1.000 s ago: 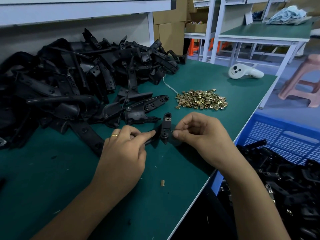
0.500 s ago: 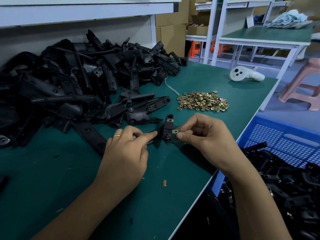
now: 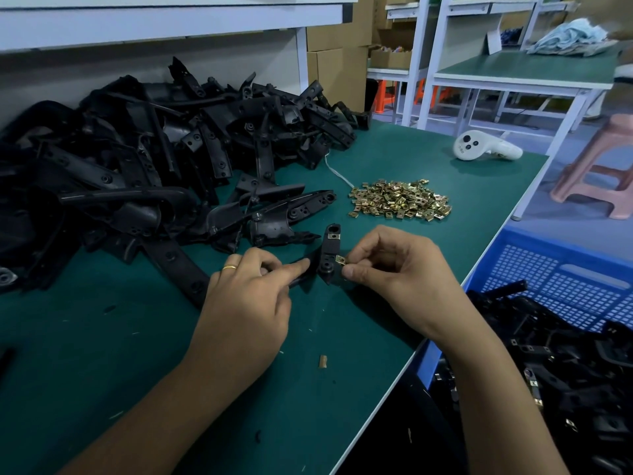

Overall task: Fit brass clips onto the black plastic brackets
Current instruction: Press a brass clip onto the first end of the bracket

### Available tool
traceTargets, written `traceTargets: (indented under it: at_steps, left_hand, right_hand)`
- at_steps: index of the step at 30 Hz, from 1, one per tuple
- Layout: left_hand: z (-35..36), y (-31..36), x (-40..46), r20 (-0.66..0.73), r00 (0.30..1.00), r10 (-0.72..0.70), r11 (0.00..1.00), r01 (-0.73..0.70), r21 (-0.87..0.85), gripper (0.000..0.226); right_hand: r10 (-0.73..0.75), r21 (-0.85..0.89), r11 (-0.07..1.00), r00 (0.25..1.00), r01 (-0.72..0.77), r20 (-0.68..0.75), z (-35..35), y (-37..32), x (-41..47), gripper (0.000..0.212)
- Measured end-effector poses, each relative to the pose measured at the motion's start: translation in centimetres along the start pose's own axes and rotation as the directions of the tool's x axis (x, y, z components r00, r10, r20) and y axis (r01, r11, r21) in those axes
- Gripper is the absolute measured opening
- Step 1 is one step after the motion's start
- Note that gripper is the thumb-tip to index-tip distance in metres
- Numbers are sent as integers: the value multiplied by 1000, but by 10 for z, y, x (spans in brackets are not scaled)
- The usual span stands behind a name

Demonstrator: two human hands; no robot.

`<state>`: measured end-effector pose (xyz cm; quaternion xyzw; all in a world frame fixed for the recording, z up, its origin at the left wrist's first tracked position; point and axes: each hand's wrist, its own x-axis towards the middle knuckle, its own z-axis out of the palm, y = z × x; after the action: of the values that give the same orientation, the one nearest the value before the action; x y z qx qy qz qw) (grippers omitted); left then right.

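At the green-topped workbench (image 3: 102, 337) a person works with both hands over one small black plastic bracket (image 3: 329, 255), which stands near the bench's front edge, just in front of the big heap of black plastic brackets (image 3: 154, 159) piled along the back left. The left hand (image 3: 246, 303), a gold ring (image 3: 229, 267) on one finger, holds the bracket's lower arm, its forefinger stretched straight along the part and the other fingers curled under. The right hand (image 3: 394, 269) pinches a small brass clip (image 3: 340, 259) between thumb and forefinger, and the clip touches the bracket's right edge about halfway up. Another brass clip (image 3: 333, 236) already sits on the bracket's upper end, just below the round hole. Beyond the hands lies a loose pile of brass clips (image 3: 399, 199), well apart from the bracket. Farther back on the bench rests a white handheld controller (image 3: 486, 150). To the right, below the bench edge, a blue perforated plastic crate (image 3: 555, 286) holds more black brackets, some showing brass clips. A tiny tan scrap (image 3: 322, 361) lies near the front edge.
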<state>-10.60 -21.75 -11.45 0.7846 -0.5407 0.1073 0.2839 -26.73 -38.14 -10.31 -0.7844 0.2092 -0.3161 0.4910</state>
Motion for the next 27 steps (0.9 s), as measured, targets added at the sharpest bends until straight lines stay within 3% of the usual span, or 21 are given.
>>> traceTargets:
  at_steps: [5, 14, 20, 27]
  left_hand:
    - [-1, 1, 2, 55, 998, -8, 999, 6, 39, 57]
    - [-6, 3, 4, 118, 993, -21, 999, 16, 48, 47]
    - [-10, 2, 3, 124, 992, 5, 1000, -5, 0, 47]
    - [-12, 0, 2, 126, 991, 46, 999, -44, -20, 52]
  right_hand:
    - [-32, 48, 998, 999, 32, 5, 1, -4, -2, 22]
    - [0, 153, 988, 1000, -2, 12, -2, -8, -5, 15]
    - [-3, 134, 991, 995, -11, 97, -5, -8, -4, 41]
    - [38, 79, 995, 957, -64, 286, -9, -10, 1, 44]
